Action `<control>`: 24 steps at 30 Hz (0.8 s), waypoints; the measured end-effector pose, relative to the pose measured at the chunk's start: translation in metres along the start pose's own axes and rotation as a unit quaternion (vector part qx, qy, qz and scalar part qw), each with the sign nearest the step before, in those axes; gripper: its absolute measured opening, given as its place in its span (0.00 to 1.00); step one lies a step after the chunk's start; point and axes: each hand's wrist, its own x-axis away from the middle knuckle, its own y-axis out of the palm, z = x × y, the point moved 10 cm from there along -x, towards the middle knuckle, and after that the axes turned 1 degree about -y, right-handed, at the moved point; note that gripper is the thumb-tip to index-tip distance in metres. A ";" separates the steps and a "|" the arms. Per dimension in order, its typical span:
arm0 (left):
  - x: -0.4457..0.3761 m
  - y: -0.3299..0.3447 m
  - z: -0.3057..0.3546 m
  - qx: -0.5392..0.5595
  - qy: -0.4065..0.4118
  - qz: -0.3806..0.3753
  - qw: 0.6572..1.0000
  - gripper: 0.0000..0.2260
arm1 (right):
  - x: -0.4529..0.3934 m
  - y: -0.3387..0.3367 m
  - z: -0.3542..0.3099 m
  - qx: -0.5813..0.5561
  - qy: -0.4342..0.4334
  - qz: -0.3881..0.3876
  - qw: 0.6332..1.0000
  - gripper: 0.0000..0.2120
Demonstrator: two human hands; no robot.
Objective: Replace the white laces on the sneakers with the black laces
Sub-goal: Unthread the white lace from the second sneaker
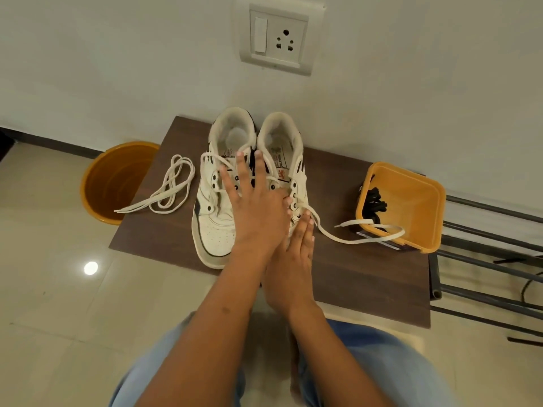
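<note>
Brown tabletop (352, 277) against white wall. Sneakers (217, 218) at centre; removed white lace (164, 192) left of them, black laces (374, 201) in yellow tub (411, 207) right. Left hand (252, 201) flat, fingers spread, holding nothing. Right hand (293, 248) fingers straight; grip unclear. Risk: trailing lace (352, 236) over tub could tip it.

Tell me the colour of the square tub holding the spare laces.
Orange-yellow tub, with black laces inside; seen in the head view.

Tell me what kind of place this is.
Probably a room in a home: a wall socket with switch, glossy tiled floor, and a small wooden table beside a metal rack.
</note>
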 end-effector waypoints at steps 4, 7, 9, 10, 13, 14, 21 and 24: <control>-0.003 -0.024 -0.008 0.075 -0.010 0.065 0.995 0.07 | 0.001 -0.007 -0.003 -0.018 -0.004 0.014 1.000 0.35; 0.003 -0.065 -0.044 0.186 -0.120 0.200 0.954 0.08 | 0.002 -0.006 -0.003 -0.035 0.006 0.000 0.999 0.34; 0.017 -0.086 -0.093 0.263 -0.246 0.278 0.890 0.10 | 0.001 -0.009 -0.002 -0.033 0.012 0.000 0.999 0.35; 0.027 -0.089 -0.120 0.291 -0.304 0.296 0.857 0.10 | 0.001 -0.008 -0.002 -0.031 0.016 -0.009 0.999 0.35; 0.034 -0.080 -0.163 0.272 -0.378 0.227 0.855 0.10 | 0.001 -0.008 -0.002 -0.034 0.017 -0.006 0.999 0.36; 0.029 -0.069 -0.164 0.256 -0.379 0.168 0.873 0.10 | 0.001 -0.009 -0.003 -0.034 0.018 -0.002 0.999 0.36; -0.001 -0.057 -0.109 0.217 -0.205 0.110 0.948 0.21 | -0.001 -0.009 -0.001 -0.043 0.013 -0.088 0.995 0.37; -0.006 -0.063 -0.061 0.203 -0.048 0.126 0.970 0.08 | 0.001 -0.009 -0.003 -0.043 0.016 -0.076 0.996 0.38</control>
